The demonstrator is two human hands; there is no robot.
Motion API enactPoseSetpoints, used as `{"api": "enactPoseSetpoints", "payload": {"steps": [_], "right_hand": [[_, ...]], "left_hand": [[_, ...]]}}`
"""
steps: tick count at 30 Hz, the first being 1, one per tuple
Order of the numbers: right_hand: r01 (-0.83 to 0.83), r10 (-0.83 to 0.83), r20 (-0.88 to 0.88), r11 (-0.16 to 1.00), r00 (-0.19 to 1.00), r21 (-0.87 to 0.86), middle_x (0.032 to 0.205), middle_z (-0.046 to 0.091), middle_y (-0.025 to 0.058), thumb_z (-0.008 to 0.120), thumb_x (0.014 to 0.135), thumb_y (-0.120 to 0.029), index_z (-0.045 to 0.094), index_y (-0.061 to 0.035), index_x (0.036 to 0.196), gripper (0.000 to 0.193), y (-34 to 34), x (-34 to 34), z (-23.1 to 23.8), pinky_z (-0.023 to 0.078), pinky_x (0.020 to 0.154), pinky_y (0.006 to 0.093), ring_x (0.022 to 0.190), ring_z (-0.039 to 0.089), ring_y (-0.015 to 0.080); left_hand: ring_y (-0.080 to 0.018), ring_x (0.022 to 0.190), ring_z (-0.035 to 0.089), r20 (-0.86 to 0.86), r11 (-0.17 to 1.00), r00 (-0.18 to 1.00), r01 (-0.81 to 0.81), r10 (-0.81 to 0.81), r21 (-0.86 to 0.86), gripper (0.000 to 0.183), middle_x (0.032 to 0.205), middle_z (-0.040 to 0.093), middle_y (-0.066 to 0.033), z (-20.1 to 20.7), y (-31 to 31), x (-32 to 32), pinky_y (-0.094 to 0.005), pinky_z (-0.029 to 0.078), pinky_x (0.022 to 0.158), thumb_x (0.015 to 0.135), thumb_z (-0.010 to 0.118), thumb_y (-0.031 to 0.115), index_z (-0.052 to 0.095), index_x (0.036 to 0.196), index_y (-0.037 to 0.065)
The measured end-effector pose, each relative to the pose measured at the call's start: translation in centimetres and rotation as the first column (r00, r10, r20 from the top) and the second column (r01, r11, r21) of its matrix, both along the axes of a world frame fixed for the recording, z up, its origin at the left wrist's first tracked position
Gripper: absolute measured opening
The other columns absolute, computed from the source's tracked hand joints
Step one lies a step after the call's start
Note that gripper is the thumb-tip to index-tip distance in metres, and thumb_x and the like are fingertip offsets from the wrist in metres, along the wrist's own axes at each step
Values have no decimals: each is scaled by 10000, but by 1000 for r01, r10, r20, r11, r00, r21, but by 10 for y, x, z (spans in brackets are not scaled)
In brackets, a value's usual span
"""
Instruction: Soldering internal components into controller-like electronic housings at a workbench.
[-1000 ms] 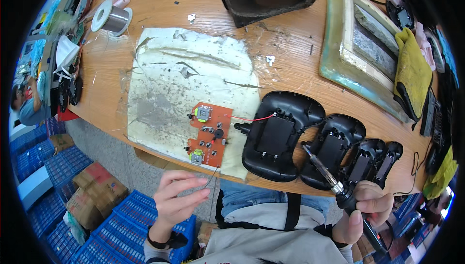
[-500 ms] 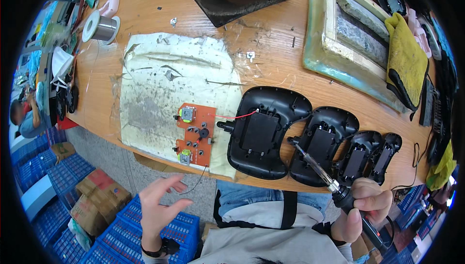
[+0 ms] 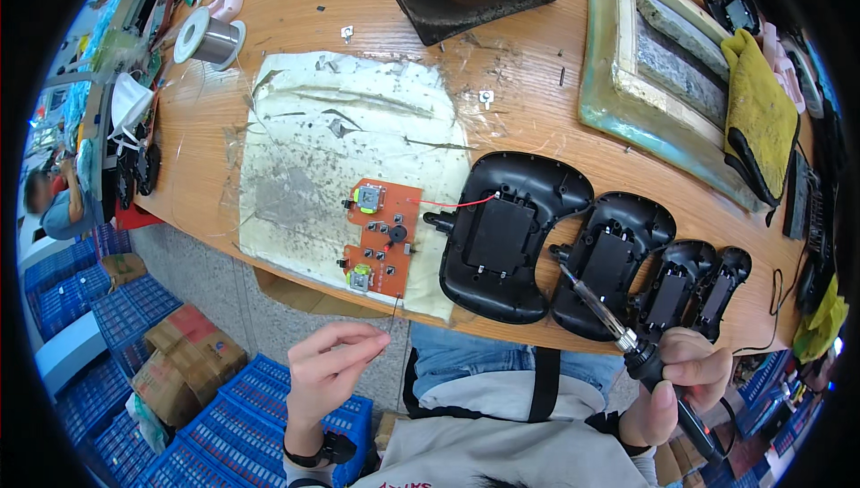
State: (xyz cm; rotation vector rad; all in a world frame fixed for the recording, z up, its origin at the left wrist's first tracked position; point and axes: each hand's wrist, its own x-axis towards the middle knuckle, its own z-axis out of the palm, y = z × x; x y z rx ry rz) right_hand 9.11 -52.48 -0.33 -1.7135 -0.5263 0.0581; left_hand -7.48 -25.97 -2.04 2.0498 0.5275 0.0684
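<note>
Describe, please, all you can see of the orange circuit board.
The orange circuit board lies flat on the stained, pale cloth, its left edge notched. It carries two silver modules with green trim, a round black part and small black components. A red wire runs from its upper right to the largest black shell; a dark wire runs from its near edge to the left hand.

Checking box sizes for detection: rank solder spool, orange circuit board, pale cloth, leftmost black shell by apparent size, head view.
Largest to smallest, as they look:
1. Pale cloth
2. Leftmost black shell
3. Orange circuit board
4. Solder spool
Fisheye and distance may shrink the spool; true size unsure.
</note>
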Motion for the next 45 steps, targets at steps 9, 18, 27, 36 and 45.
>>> {"api": "enactPoseSetpoints", "payload": {"steps": [9, 18, 27, 36, 45], "right_hand": [[-4, 4, 14, 999, 1000, 32, 588, 440, 47, 624, 705, -228, 402, -74, 753, 274, 2, -1, 1, 345, 524, 291, 495, 404, 143], [65, -69, 44, 995, 997, 74, 555, 439, 57, 586, 672, -200, 402, -57, 750, 246, 14, 2, 0, 323, 437, 289, 421, 381, 148], [-69, 64, 37, 984, 997, 164, 457, 404, 39, 580, 674, -150, 403, -29, 770, 235, 18, 13, -5, 251, 345, 267, 330, 309, 122], [-480, 476, 63, 867, 877, 136, 469, 421, 55, 572, 676, -95, 418, -8, 839, 240, 13, 33, -11, 258, 336, 265, 314, 322, 131], [-432, 428, 88, 902, 899, 28, 472, 431, 64, 572, 616, -77, 432, -3, 816, 255, 25, 25, -11, 261, 332, 260, 314, 324, 128]], "left_hand": [[-191, 637, 610, 327, 986, 931, 133, -159, 100, 187, 805, 604, -94, 0, 9, 29, -254, 497, 552, 607, 678, -68, 682, 761, 38], [-129, 583, 547, 50, 980, 984, 172, -168, -103, 168, 738, 592, -83, 24, 4, 90, -227, 419, 511, 669, 662, -53, 662, 829, -1], [-135, 585, 548, 7, 971, 976, 217, -218, -97, 134, 711, 586, -77, 22, -10, 111, -228, 415, 513, 646, 676, -47, 651, 770, -2], [-218, 876, 509, -15, 900, 927, 367, -374, 234, 148, 936, 567, -72, 20, -9, 123, -285, 416, 631, 593, 692, -23, 623, 710, 38], [-251, 968, 469, -38, 820, 877, 462, -478, 339, 142, 993, 564, -44, 15, -7, 124, -292, 425, 646, 582, 701, 7, 622, 687, 61]]}}
